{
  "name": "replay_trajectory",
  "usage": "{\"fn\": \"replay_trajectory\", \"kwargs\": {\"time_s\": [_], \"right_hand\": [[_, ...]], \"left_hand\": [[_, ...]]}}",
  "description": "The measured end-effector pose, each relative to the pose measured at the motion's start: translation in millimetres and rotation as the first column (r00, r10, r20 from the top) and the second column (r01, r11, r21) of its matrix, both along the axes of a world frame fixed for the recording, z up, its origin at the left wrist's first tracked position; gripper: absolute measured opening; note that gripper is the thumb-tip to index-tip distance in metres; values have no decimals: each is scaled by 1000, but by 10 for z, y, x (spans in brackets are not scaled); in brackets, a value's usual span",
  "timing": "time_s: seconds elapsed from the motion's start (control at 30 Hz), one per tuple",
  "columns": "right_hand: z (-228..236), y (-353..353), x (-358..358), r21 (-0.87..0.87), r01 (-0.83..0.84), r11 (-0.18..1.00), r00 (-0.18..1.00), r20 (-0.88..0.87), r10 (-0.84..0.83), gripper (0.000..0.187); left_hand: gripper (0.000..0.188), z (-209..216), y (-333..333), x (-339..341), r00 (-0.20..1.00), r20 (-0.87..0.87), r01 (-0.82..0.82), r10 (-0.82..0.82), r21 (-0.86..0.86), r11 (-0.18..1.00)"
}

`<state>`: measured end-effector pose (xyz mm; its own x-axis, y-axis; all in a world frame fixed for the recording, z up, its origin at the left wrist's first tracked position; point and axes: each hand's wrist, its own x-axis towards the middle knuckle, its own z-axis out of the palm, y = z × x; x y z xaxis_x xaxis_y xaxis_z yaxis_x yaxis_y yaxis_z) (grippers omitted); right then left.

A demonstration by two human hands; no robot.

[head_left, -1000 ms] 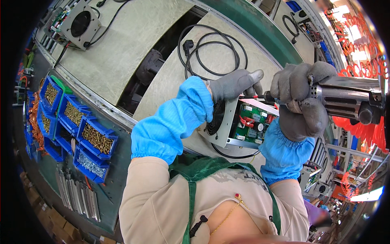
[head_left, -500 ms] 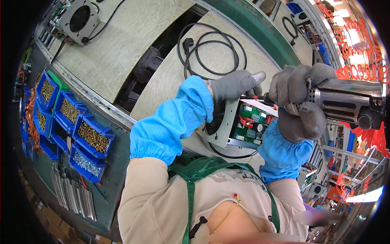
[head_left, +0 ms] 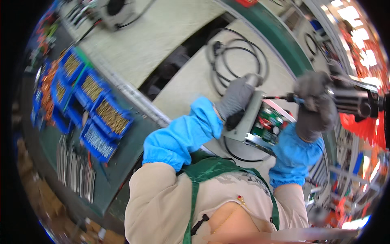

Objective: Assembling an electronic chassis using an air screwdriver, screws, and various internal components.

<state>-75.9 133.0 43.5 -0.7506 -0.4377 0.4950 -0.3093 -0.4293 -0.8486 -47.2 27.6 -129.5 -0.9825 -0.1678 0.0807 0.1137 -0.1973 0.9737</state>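
My left hand, in a grey glove, is closed over the upper part of the pale metal panel of a housing. Behind that panel, red wires and a green circuit board show inside the open housing, which is tilted. My right hand, gloved too, wraps round a black and silver power screwdriver. The tool lies level, its thin bit pointing left at the panel's upper edge. Blur hides whether the tip touches a screw.
A coiled black power cable lies beyond the housing. Blue bins of brass-coloured and silver screws stand at left, beside several metal strips. Another fan housing sits far left. A dark gap splits the worktop.
My view has shifted, so the bench things appear farther right and are blurred. The housing looks turned and more tilted. Both hands keep their holds.
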Motion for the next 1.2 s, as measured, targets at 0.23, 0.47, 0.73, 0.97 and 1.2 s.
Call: {"fn": "replay_trajectory", "kwargs": {"time_s": [0.23,0.47,0.73,0.97,1.2], "right_hand": [[151,153,-103,75,-123,990,990,-53,128,49],[127,92,-63,69,-69,995,997,-30,71,53],[272,30,-61,88,153,984,988,-41,-150,48],[697,529,298,-183,-73,980,996,-57,64,44],[829,1019,542,-174,-32,984,978,-208,-5,50]], "left_hand": [[28,-270,-801,1024,956,46,-267,289,-270,925],[19,-146,-2512,2576,551,-31,-674,834,-607,422],[30,-260,-4228,3041,527,245,151,814,-969,195],[31,-396,-4472,2930,542,462,463,702,-861,209],[26,-299,-4426,3182,545,212,183,811,-974,132]]}}
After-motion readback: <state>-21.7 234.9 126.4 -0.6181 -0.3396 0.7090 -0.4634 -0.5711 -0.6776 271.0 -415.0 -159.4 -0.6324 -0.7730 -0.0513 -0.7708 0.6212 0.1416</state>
